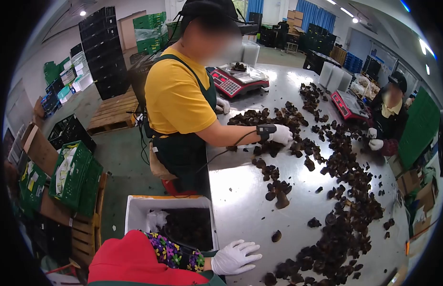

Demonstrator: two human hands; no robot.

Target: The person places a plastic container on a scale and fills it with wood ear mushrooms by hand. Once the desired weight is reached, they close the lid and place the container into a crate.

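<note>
Right hand [235,257], in a white glove: grip apart, fingers spread flat on the steel worktop [240,209], holding nothing. Left hand not in view. Loose dark wrinkled fungus piece [276,236] lies near at 2 o'clock. Judged: between picks; the next calls for a short reach and pinch.

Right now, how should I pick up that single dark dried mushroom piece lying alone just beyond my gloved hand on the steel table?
Pinch the lone dark mushroom piece across its narrow sides from above, with the white-gloved hand beside it. It lies flat on the shiny steel table, apart from the others, so nothing blocks a straight-down pinch.
</note>
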